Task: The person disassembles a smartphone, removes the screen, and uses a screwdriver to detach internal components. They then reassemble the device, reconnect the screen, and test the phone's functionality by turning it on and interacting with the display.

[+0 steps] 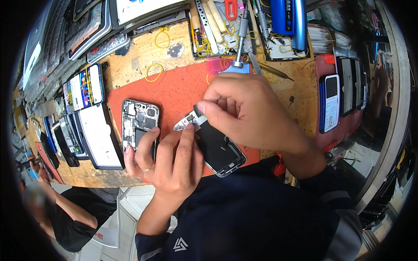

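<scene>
A phone screen (220,150), its dark back side up, lies aslant on an orange-red mat. My left hand (172,158), wearing a ring, grips its upper left end; one fingertip rests near the small metal parts there, and the thumb is hidden. Above that same end, my right hand (237,111) pinches a small dark strip (199,109) between thumb and forefinger. Whether the strip is still joined to the screen I cannot tell. Left of the screen is an opened phone body (140,119) with its inner parts bare; my outer left fingers are at its lower edge.
At the back stands a tool tray (213,54) with screwdrivers and yellow rubber bands. Phones are lined up on the left (82,89) and the right (329,104). The orange-red mat (178,82) covers the wooden bench (139,56). Another person (74,209) sits at the lower left.
</scene>
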Available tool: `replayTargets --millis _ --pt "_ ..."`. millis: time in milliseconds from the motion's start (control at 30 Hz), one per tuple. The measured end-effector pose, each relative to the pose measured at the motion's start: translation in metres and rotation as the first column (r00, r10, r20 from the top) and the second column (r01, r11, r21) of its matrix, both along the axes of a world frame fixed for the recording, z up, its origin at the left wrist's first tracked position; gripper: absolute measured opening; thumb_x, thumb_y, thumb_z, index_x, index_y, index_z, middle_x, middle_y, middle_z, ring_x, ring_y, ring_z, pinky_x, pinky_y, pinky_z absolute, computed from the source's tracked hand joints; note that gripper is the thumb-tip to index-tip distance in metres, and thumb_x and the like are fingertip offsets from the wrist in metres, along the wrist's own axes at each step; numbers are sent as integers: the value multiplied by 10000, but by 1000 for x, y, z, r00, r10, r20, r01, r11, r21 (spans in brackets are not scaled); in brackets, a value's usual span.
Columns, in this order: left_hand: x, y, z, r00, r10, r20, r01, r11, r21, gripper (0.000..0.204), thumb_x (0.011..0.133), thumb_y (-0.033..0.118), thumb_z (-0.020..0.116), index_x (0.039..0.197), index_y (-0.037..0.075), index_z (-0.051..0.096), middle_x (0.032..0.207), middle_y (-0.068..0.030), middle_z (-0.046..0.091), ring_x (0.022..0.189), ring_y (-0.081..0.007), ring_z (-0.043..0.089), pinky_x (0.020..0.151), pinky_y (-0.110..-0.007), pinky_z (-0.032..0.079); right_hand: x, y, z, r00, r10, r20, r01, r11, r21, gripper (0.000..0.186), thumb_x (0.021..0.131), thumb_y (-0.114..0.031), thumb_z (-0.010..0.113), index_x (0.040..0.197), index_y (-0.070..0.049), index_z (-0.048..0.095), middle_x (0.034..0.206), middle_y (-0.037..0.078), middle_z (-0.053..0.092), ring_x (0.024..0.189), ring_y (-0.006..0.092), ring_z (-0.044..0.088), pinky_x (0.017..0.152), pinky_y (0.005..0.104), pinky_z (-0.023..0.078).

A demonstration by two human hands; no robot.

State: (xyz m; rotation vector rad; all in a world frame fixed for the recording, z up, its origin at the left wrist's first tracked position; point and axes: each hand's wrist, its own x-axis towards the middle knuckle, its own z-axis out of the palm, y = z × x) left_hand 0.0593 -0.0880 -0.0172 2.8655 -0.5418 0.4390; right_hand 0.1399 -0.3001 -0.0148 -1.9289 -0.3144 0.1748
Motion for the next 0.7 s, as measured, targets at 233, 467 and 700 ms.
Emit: replayTargets --millis 233,467,700 --pt "9 -1 0 994 -101 52 92 984 155 285 894 237 809 1161 162 877 1065 25 726 1195 -254 690 1240 -566 239 0 -1 -2 997 -69 29 67 996 62 156 1029 -55 787 905 -8 705 735 -33 618 571 -3 518 500 239 380" --pt "28 12 20 960 -273 -59 278 951 136 265 898 155 813 1139 52 847 1049 -35 728 1161 -284 725 1238 -597 331 1 2 -4 998 -62 -5 62 996 59 155 1022 -50 787 901 -5 703 741 -21 620 563 6 515 495 246 375" --pt "36 8 23 966 -237 -104 244 968 55 262 875 161 807 1133 116 809 1009 -2 707 1202 -252 689 1243 -595 309 1 1 -5 997 -81 6 81 996 39 157 1018 -38 779 891 -3 693 739 -10 621 553 10 524 485 247 371"
